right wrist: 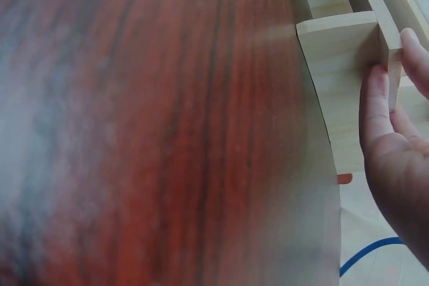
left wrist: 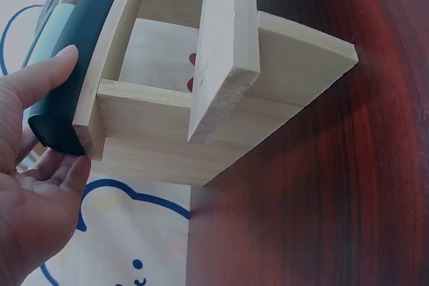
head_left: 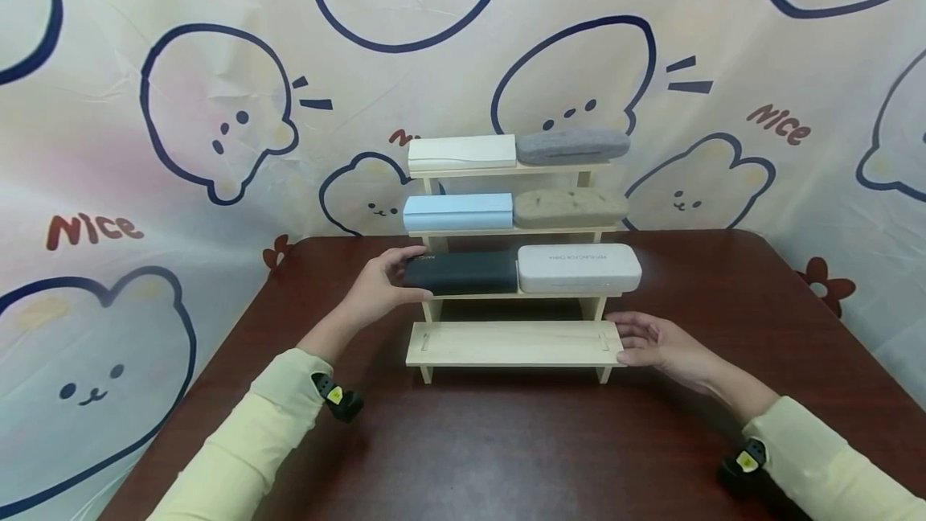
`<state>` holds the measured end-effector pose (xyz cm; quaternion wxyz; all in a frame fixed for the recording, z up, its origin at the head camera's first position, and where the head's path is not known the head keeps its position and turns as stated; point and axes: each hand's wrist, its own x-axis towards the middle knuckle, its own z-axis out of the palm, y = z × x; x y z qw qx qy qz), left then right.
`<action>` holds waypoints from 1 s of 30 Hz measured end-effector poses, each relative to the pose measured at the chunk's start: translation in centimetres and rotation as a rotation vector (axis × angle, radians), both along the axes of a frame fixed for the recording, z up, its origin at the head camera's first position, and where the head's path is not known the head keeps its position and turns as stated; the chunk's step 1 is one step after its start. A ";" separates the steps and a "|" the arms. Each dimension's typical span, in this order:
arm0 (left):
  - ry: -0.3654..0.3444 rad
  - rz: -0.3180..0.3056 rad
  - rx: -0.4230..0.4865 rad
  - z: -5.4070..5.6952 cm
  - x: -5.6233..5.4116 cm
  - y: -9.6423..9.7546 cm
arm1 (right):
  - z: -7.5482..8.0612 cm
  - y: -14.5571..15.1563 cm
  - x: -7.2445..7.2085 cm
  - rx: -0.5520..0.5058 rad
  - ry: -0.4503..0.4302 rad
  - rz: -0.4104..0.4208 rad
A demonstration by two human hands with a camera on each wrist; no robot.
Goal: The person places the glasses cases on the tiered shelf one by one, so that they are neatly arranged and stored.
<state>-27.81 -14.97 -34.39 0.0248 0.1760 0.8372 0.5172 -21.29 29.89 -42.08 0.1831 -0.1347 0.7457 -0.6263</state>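
A tiered wooden rack stands on the table, with glasses cases on its upper three tiers. My left hand holds the left end of the dark glasses case on the third tier down; in the left wrist view the thumb lies on the case and the fingers curl around its end, beside the shelf edge. A white glasses case sits right of the dark one. My right hand grips the right end of the lowest board, thumb on one face and fingers on the other in the right wrist view.
On the second tier are a light blue case and an olive case. A cream case and a grey case occupy the top tier. The dark red-brown table ends against a patterned cloth backdrop.
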 end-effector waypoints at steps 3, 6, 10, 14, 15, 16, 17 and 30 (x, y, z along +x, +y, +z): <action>-0.008 -0.002 -0.002 0.1 0.1 0.0 | 0.1 0.0 0.1 0.008 -0.004 -0.007; 0.003 0.002 -0.014 0.0 0.2 -0.1 | 0.2 0.0 0.1 0.012 -0.007 -0.006; 0.032 0.006 -0.030 0.1 0.4 -0.2 | 0.4 0.0 0.1 0.026 -0.010 -0.007; 0.061 0.015 -0.055 0.2 0.5 -0.3 | 0.8 -0.1 0.2 0.055 -0.013 -0.022; 0.068 0.018 -0.064 0.2 0.6 -0.3 | 0.9 -0.2 0.2 0.064 -0.013 -0.025; 0.075 0.019 -0.074 0.2 0.6 -0.4 | 1.0 -0.2 0.3 0.071 -0.011 -0.026; 0.085 0.016 -0.087 0.2 0.6 -0.4 | 1.1 -0.2 0.3 0.082 -0.007 -0.027; 0.189 0.003 -0.255 0.8 2.4 -2.2 | 3.1 0.5 0.8 0.224 0.121 -0.020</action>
